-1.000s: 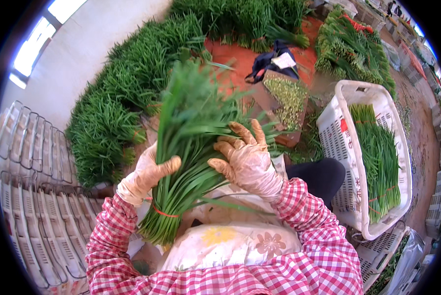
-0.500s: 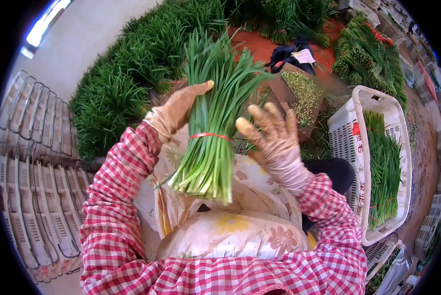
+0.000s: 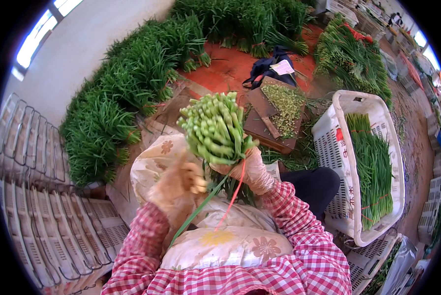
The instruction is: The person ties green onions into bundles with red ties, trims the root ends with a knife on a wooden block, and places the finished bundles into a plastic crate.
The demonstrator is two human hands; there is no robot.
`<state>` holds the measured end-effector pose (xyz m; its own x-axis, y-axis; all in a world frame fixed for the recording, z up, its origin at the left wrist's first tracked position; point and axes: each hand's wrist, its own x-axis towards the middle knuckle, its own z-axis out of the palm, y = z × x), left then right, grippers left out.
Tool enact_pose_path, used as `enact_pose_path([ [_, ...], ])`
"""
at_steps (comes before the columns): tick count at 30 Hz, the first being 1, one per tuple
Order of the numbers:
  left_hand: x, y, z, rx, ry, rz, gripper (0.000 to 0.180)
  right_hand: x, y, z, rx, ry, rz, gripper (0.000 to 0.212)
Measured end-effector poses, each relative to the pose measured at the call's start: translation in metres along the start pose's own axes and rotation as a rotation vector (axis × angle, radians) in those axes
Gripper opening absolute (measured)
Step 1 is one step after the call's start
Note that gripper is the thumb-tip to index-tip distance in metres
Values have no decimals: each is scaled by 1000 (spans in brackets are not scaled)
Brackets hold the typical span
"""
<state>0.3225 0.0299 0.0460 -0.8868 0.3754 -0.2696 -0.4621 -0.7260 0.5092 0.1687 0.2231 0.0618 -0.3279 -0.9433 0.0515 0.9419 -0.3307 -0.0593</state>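
A bunch of garlic chives (image 3: 213, 130) is tilted with its pale cut ends up and its leaves down toward my lap. My right hand (image 3: 252, 169), in a stained glove, is closed around it from the right side. From beside that hand hangs a loose red tie (image 3: 235, 194). One long green leaf (image 3: 196, 214) slants down over my apron (image 3: 220, 241). Just left of the bunch is my left hand (image 3: 178, 184), gloved too, its curled fingers smeared by motion; whether they hold anything is unclear.
Many chive bunches (image 3: 102, 113) stand along the left and back. Beyond my hands lies a board (image 3: 274, 142) with a knife (image 3: 270, 127) and trimmed bits (image 3: 284, 108). A white crate (image 3: 339, 167) at right holds bunches; stacked crates (image 3: 48, 226) stand at left.
The bunch has turned from leaves-away to cut ends up. My right hand, open and apart before, now grips it; my left hand has left it and come down. The red tie now hangs loose.
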Motion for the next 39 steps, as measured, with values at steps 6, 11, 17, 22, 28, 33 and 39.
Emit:
enact_pose_path([
  [6,-29,21,38,277,517,718,44,8,3,-17,-433,181,-228,46],
  [11,60,-3,71,917,583,777,75,16,12,-27,-1701,383,-426,73],
  [17,68,19,57,412,664,869,53,-2,39,-8,-2281,358,-583,103],
  [22,35,64,14,251,593,984,64,-65,27,-2,-2162,442,548,93],
  [28,21,89,10,400,579,1022,74,-107,-57,-45,-2346,557,-351,34],
  [33,33,78,39,183,216,1042,77,-45,-64,22,-1766,545,-686,42],
  [39,36,117,-23,111,-393,951,66,-23,-10,11,-2013,86,-160,104],
])
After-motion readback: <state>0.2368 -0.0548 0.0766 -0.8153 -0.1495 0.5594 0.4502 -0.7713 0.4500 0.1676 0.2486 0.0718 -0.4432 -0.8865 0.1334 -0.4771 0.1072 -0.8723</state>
